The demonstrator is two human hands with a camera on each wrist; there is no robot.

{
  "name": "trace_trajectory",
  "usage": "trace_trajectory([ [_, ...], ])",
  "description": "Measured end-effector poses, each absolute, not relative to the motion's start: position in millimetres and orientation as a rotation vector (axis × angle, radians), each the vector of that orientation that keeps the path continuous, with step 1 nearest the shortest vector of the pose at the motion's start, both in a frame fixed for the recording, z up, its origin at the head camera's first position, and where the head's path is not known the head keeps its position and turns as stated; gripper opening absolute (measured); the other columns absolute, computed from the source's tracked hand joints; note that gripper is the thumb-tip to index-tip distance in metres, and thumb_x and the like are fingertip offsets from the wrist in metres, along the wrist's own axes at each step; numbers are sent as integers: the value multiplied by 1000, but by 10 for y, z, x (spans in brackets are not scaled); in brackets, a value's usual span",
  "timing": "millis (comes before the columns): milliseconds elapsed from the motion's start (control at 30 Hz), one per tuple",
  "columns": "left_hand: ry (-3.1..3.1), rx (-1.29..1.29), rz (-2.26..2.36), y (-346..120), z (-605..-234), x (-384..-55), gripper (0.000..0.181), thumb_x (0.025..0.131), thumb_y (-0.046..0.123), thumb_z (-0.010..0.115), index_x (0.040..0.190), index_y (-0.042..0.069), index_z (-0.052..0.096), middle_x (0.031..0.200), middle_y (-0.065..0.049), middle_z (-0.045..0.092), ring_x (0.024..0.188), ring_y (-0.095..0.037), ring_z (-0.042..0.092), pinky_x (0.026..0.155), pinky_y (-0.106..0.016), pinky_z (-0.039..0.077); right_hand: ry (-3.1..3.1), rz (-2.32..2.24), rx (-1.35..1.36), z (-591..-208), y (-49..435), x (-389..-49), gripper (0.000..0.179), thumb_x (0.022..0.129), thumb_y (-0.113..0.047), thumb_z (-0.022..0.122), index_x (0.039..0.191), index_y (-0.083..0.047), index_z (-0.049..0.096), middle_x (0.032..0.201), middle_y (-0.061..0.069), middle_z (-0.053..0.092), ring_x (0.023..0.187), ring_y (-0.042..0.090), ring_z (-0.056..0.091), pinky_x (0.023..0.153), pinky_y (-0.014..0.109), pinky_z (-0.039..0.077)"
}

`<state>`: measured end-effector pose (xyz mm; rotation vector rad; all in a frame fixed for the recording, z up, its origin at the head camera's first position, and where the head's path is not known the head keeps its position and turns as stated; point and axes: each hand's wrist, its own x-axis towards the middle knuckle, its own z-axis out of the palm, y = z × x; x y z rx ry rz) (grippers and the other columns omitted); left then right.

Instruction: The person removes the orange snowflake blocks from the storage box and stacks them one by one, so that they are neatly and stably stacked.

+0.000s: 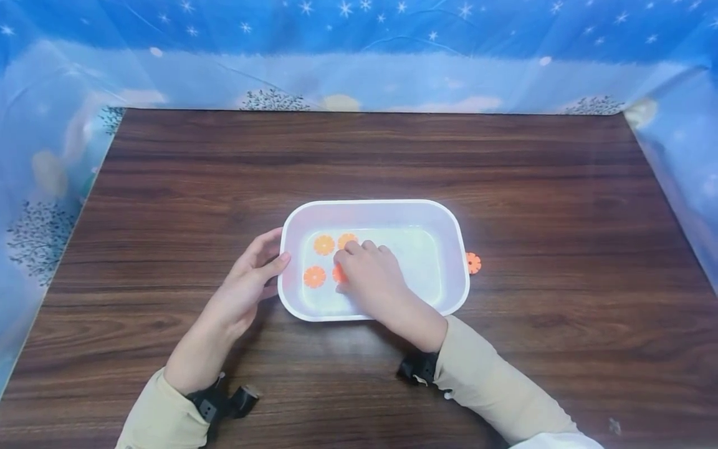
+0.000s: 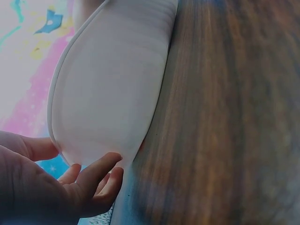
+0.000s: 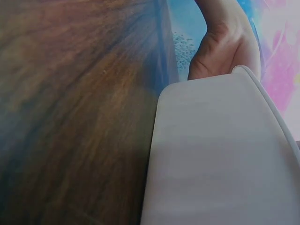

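Observation:
A white rectangular basin (image 1: 415, 212) with rounded corners sits on the table. My left hand (image 1: 247, 280) holds its left end, thumb over the rim and the other fingers against the outer wall. In the left wrist view, those fingers (image 2: 101, 176) touch the basin's side (image 2: 112, 84). Inside the basin, my right hand (image 1: 373, 274) has its thumb and forefinger around an orange notched disc (image 1: 338, 273), partly covered by the fingers. Near it lie more such discs: one at the upper left (image 1: 323, 245), one at the lower left (image 1: 315, 276), and a half-hidden one (image 1: 347, 239).
Another orange notched disc (image 1: 473, 263) lies on the table just outside the basin's right end. The dark wood table (image 1: 561, 249) extends around the basin. Blue patterned cloth (image 1: 392, 75) hangs behind the table and along both sides.

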<state>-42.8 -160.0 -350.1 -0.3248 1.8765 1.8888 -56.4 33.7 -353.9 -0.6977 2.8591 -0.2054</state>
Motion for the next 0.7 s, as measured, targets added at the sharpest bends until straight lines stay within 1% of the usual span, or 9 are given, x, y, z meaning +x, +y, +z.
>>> trace_trajectory([
  [167,1869,-312,1897,-1602,-3500,-418,53,98,22,48,146,19,26,143,-13,30,118,-25,42,93,-40,36,2838,-188,-657,-3543,326,-589,31,78,-33,76,100,-14,64,96,1,60,83,21,51,69,31,40],
  [367,1863,-292,1901,-1606,-3506,-421,54,98,23,48,147,20,25,145,-13,27,123,-28,39,96,-43,34,2828,-212,-633,-3552,324,-604,30,77,-32,77,95,-12,63,90,2,58,81,21,50,67,31,41],
  [467,1861,-292,1898,-1610,-3502,-419,54,98,23,47,147,20,25,146,-13,27,124,-29,38,97,-45,33,2808,-291,-637,-3560,327,-601,29,78,-26,77,95,-10,60,88,3,56,78,20,51,65,31,43],
  [700,1859,-285,1902,-1611,-3508,-416,54,98,24,47,147,20,24,147,-13,27,125,-29,38,97,-45,33,2720,-455,-645,-3567,331,-588,26,82,-15,72,103,-7,58,88,4,52,73,17,48,66,27,43],
])
